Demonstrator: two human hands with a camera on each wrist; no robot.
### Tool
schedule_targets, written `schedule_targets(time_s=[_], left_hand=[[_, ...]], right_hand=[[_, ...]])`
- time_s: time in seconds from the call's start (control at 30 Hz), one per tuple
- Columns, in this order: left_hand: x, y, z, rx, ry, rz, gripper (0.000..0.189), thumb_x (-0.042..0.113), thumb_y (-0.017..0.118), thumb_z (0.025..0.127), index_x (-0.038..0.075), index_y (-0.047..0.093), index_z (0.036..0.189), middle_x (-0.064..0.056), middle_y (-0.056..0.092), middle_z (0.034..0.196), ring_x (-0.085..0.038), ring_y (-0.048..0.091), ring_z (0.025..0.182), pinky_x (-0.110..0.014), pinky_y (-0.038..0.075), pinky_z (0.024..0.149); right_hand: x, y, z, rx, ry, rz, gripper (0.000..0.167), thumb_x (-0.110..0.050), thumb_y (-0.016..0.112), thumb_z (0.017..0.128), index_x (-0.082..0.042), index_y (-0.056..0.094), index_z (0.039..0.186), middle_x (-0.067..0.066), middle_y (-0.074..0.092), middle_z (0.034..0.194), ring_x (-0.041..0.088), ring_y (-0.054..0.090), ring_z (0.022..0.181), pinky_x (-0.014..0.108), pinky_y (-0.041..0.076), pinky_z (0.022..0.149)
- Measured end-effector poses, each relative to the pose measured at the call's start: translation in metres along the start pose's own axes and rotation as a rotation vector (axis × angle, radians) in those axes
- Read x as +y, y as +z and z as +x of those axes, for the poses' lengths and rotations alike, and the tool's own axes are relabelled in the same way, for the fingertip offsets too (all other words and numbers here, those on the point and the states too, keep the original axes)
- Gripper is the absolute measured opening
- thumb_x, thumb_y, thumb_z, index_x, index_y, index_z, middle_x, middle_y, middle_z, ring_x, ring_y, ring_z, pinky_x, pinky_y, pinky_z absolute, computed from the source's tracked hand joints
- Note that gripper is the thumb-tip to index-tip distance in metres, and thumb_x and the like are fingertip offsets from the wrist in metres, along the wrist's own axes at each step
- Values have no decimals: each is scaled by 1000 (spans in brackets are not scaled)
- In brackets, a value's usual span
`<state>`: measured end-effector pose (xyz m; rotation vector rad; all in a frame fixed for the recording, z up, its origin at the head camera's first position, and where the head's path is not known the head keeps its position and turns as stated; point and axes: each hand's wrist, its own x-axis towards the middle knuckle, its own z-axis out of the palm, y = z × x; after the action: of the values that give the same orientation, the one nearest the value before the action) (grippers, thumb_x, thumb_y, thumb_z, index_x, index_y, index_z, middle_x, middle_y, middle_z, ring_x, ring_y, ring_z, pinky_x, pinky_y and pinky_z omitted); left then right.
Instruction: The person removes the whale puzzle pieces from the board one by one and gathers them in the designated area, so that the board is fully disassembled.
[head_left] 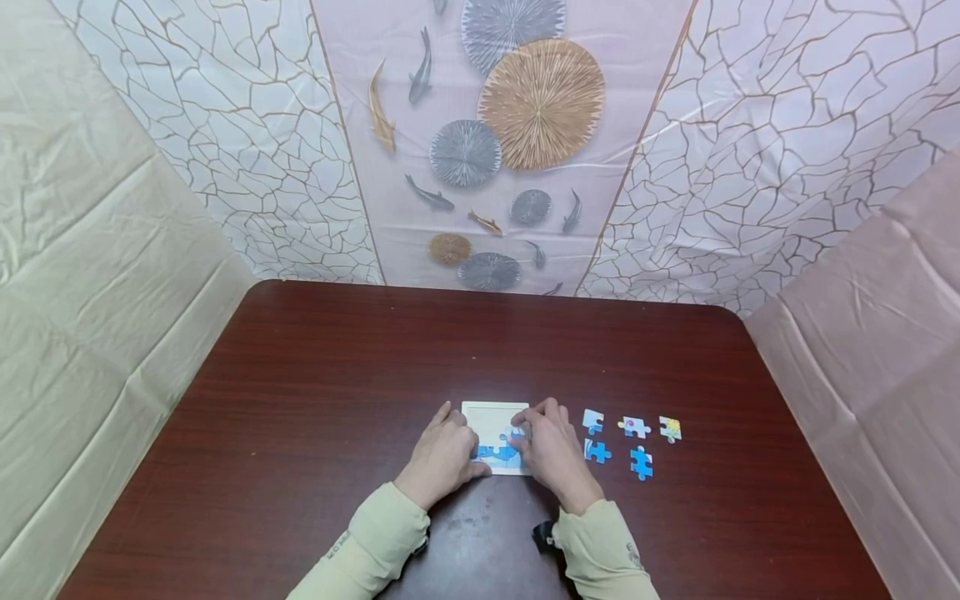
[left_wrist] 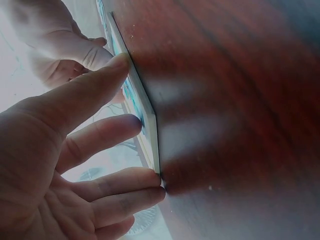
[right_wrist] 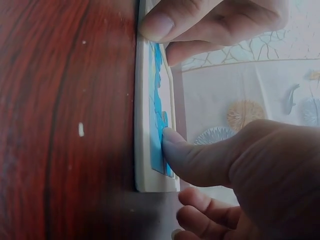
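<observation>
A small white puzzle tray (head_left: 480, 413) lies on the table, its near part filled with blue jigsaw pieces (head_left: 495, 454). My left hand (head_left: 442, 458) steadies the tray's near left corner: in the left wrist view its thumb rests on the near edge, and the fairly straight fingers (left_wrist: 120, 131) touch the tray's left side. Over the right side of the tray, my right hand (head_left: 555, 450) pinches a blue-and-white puzzle piece (head_left: 514, 432) between thumb and bent fingers. The right thumb (right_wrist: 182, 150) bears on the puzzle's surface in the right wrist view; the fingers partly hide that piece.
To the right of the tray lie several loose puzzle pieces, among them a yellow one (head_left: 671, 428), a pinkish one (head_left: 635, 427) and a blue one (head_left: 641, 463). The dark red-brown table (head_left: 337, 358) ends at a patterned cloth wall (head_left: 480, 208), with pale cloth on both sides.
</observation>
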<state>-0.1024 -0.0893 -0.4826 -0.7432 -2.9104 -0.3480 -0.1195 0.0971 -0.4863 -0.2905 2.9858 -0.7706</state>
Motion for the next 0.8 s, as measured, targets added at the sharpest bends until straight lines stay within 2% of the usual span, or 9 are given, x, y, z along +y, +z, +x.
schedule_targets(time_s=[0.23,0.4,0.6,0.8], left_hand=[[0,-1,0,-8,-5,-5,35,42,85,68,20,61,58,8,43,61,-17,56,81,-45,35,112],[0,-2,0,-8,-6,-8,34,42,85,68,19,62,58,8,43,61,-17,56,81,-44,35,112],[0,1,0,10,4,-7,33,42,86,67,19,63,59,7,44,60,-17,56,81,-44,35,111],[0,1,0,-3,-2,-12,34,42,86,68,19,62,58,8,43,61,-17,55,80,-44,35,112]], right_hand=[[-2,-4,-1,-60,-38,-48,22,-17,74,86,-12,70,107,0,49,97,20,43,89,36,43,76],[-2,-8,-1,-105,-58,-61,27,-13,76,84,-12,70,111,-1,49,98,19,41,91,35,43,77],[-1,-8,1,-108,-60,-58,26,-10,75,84,-14,66,107,-1,50,99,21,42,90,38,44,78],[-2,-8,1,-111,-35,-31,29,-4,76,81,-16,62,104,-1,51,98,21,42,90,39,44,79]])
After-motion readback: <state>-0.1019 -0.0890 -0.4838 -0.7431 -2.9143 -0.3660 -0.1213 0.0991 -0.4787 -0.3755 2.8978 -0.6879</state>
